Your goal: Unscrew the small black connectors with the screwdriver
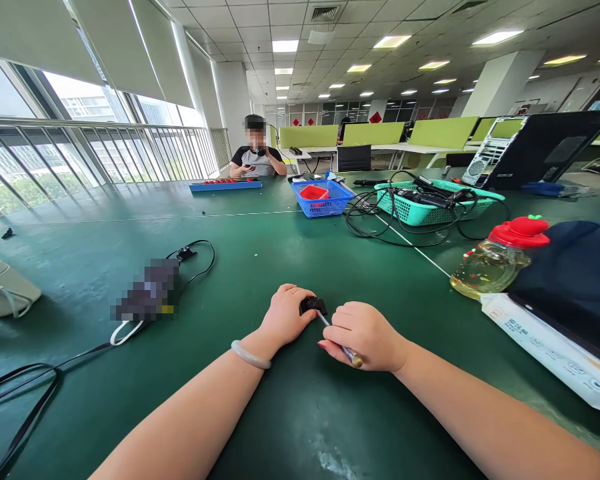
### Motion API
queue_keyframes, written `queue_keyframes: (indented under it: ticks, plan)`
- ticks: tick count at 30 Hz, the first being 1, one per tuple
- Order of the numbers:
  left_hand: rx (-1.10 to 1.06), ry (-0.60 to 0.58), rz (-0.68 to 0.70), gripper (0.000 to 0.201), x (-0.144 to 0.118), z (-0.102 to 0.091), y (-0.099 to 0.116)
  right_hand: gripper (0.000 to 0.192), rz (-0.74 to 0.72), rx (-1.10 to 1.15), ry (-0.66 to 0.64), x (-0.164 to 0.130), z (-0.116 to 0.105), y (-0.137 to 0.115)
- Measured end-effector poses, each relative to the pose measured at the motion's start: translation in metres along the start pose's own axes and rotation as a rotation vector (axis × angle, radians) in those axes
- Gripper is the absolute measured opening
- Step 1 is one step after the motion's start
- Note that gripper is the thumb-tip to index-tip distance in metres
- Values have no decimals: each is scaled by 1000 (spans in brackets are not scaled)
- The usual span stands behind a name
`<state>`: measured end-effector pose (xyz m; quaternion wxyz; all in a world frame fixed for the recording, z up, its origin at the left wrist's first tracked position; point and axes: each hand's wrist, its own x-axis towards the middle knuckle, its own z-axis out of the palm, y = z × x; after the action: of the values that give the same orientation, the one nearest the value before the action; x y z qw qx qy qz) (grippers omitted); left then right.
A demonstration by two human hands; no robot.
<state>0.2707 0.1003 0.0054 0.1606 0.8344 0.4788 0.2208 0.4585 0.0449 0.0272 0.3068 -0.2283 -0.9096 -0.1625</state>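
Observation:
My left hand [287,312] is closed around a small black part [313,305] on the green tabletop, fingers and thumb at its left side. What kind of part it is I cannot make out. In my right hand [363,333] is a screwdriver [351,356] with a thin metal shaft. It slants up and to the left, its tip at the near edge of the black part. The fingers wrap over most of the screwdriver, leaving its butt end showing below the hand. Whether the tip sits in a screw is too small to tell.
The green table [260,247] bears a blue basket [325,203], a teal basket [415,212] with tangled black cables, and a red-lidded bottle [495,260]. A white packet [545,353] lies at right, a corded device [147,290] at left. Across sits a person [257,157].

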Motion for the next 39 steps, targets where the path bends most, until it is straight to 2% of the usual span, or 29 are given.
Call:
queue_keyframes:
  ticks: [10,18,25,39]
  plan:
    - [4,-9,-14,29,-1,0,1,30,-29,-25,-174,0,1,-7]
    - [31,-11,-17,30,0,2,-1,26,-23,-39,-236,0,-1,-7]
    - [57,32,-32,32,-1,5,-2,26,-28,-47,-237,0,0,-6]
    - [65,23,-25,30,-1,7,-4,30,-24,-37,-203,1,2,-7]
